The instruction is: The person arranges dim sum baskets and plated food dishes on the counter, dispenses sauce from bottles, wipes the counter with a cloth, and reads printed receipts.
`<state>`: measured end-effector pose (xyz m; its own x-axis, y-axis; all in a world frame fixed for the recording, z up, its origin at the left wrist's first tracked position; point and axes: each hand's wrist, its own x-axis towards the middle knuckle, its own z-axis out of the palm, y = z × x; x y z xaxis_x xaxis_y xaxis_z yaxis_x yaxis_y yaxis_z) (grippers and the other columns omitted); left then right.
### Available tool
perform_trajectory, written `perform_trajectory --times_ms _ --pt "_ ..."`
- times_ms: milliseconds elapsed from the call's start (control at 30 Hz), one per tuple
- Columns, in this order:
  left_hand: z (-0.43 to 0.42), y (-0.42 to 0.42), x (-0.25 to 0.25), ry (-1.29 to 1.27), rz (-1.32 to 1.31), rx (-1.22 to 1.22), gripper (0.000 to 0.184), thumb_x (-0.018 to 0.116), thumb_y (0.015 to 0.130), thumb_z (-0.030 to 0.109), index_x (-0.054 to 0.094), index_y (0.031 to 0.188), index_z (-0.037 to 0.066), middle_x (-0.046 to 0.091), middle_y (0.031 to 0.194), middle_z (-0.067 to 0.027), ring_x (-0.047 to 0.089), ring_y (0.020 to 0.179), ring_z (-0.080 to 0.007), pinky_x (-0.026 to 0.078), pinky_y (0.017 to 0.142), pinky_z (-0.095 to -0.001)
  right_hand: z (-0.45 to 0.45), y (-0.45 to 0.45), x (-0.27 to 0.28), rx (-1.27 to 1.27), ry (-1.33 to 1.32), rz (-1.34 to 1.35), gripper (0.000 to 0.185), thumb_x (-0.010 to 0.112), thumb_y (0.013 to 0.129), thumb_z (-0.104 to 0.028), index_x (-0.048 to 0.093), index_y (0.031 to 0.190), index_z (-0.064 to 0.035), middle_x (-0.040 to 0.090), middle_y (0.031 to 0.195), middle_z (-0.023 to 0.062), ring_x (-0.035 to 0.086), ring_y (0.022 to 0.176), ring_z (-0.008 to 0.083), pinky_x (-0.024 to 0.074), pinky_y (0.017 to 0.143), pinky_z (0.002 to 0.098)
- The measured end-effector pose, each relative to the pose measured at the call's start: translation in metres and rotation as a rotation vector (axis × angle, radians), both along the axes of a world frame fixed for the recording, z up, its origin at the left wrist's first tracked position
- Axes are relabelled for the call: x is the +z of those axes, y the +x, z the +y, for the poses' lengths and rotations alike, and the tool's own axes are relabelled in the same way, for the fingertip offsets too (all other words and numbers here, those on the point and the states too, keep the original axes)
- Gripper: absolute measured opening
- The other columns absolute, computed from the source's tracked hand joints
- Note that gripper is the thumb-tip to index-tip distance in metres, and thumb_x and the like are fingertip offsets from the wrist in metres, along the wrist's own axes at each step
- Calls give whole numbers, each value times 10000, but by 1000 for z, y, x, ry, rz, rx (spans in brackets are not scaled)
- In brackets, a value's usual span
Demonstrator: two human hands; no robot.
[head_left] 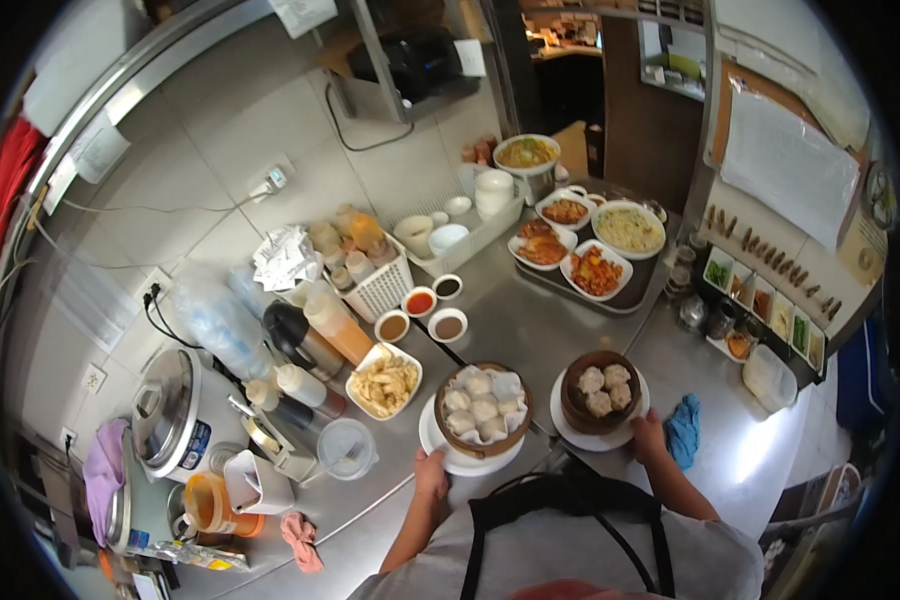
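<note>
Our left hand (431, 476) has its grip on the near edge of one white plate (473, 468), thumb over the rim! Just beyond it on that plate sits a round steamer (482, 450), with pale buns (484, 409) nestled in paper. Over to our right hand (649, 436), fingers closed in on the right edge of a second plate (592, 443); how far they tuck under, we cannot tell. Left of those fingers, a darker steamer (589, 427) carries four dumplings (598, 402). A crumpled blue cloth (683, 432) lies just right of our right hand. Near our left hand, to its left, there's a clear tub (348, 449), and farther forward a white bowl of fried pieces (384, 382).
</note>
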<state>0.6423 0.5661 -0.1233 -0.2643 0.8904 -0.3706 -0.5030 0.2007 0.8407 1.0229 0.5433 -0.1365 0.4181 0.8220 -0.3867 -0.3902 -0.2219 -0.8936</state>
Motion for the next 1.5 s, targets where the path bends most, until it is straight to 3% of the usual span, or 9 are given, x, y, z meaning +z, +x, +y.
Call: perform_trajectory --times_ms 67,100,167,233,333,467,600,833,1500 --pt "7 0 -6 -146 168 -67 273 455 715 -3 483 986 -16 578 854 -117 572 756 -219 458 695 -319 -1 2 -1 27 31 0 408 409 686 27 407 1093 -4 508 1024 126 502 920 240 405 796 340" --pt "13 -11 -16 -168 515 -257 283 468 733 29 474 1012 -13 582 838 -105 576 698 -195 483 581 -294 -2 5 -7 44 71 5 399 417 691 13 411 1090 -3 517 1004 127 507 905 244 409 786 341" --pt "17 5 18 -273 465 -337 160 457 777 98 465 911 11 576 685 -104 536 428 -150 418 297 -227 -3 5 9 92 -72 -118 376 441 700 -10 415 1075 -3 532 959 125 517 874 243 412 768 345" --pt "27 9 11 -278 475 -361 162 433 795 124 433 879 -15 559 626 -123 528 392 -174 432 308 -240 -1 0 36 132 -102 -168 305 457 713 -44 421 1013 0 545 850 134 573 673 228 480 498 308" --pt "40 20 10 -271 462 -348 185 424 799 128 423 880 -38 558 623 -132 535 401 -186 432 311 -243 9 14 39 339 -278 -257 304 464 713 -56 407 1006 3 550 775 147 565 515 225 457 380 289" --pt "58 25 4 -232 501 -371 198 448 793 122 403 893 -43 557 654 -150 540 409 -192 449 315 -259 11 22 17 332 -266 -336 309 473 705 -52 408 999 16 552 747 148 564 490 231 467 392 292" --pt "72 30 7 -235 473 -337 220 459 790 129 433 914 -51 561 656 -141 536 403 -182 451 322 -261 11 14 44 276 -140 -138 326 467 681 -17 416 1000 26 555 744 149 571 518 236 482 384 304" --pt "77 32 9 -231 470 -375 248 437 808 138 441 994 -26 566 658 -110 543 419 -162 462 341 -246 16 18 40 297 -165 -130 333 456 680 8 402 1007 38 550 781 164 567 504 249 462 357 295" --pt "74 35 14 -222 460 -358 207 437 814 149 443 939 -17 560 632 -99 530 397 -146 440 324 -227 14 16 46 304 -126 -162 329 440 673 1 404 997 44 554 747 162 557 460 244 462 339 294"
